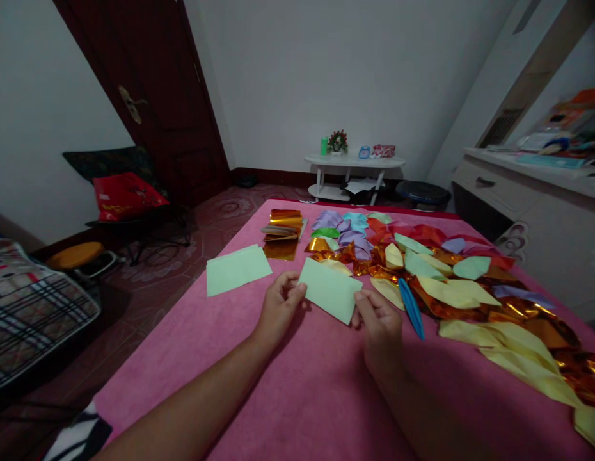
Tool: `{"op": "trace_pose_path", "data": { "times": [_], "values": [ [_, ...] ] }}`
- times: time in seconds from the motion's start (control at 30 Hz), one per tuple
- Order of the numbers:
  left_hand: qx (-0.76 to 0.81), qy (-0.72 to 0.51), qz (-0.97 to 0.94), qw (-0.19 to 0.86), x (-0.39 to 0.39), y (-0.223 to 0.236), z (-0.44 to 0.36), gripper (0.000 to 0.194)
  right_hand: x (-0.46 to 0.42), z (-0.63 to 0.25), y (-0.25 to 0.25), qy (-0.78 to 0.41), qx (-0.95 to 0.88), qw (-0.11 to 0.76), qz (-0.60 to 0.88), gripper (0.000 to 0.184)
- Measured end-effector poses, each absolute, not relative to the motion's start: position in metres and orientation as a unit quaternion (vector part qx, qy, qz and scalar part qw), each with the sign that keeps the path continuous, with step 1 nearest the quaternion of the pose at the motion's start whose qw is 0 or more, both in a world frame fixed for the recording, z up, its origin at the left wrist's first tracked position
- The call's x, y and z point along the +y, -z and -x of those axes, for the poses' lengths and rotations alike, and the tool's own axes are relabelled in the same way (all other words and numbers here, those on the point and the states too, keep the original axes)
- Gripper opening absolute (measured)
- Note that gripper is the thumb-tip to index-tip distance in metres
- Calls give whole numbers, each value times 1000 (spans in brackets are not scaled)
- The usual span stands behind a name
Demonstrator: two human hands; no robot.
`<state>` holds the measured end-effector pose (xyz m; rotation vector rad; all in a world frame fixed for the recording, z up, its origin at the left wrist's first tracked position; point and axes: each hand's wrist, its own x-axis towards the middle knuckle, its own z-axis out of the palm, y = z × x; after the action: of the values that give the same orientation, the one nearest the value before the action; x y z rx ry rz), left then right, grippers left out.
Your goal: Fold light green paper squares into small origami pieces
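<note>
A pale green sheet of paper [329,290] is held up between both hands above the pink tablecloth [297,384]. My left hand [284,298] pinches its left edge between thumb and fingers. At the lower right corner, my right hand [378,318] grips it the same way. Left of my hands lies a small stack of pale green sheets [237,270]. Behind that stands a pile of gold foil paper [283,234]. Just right of my right hand rests a blue folded paper piece [411,308].
Folded papers in yellow [455,291], purple, red, green and gold cover the table's right side. Beyond the table are a white side table [355,161] and a dark round stool [423,192]. A chair with a red bag [127,196] stands left; a cabinet [532,211] stands right.
</note>
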<state>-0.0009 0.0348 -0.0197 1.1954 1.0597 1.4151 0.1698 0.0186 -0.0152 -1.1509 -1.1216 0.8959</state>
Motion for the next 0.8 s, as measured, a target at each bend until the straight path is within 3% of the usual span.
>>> {"op": "trace_pose_path", "data": {
  "times": [0.27,0.5,0.8],
  "values": [
    [447,-592,-516,429,36,22,2,46,20,-171,15,-369,-500,598,507,32],
    [479,-569,-528,411,37,22,2,36,21,-171,19,-353,-525,600,489,29],
    [473,-564,-544,403,36,21,3,36,23,-173,21,-328,-529,606,495,34]
  ]
}}
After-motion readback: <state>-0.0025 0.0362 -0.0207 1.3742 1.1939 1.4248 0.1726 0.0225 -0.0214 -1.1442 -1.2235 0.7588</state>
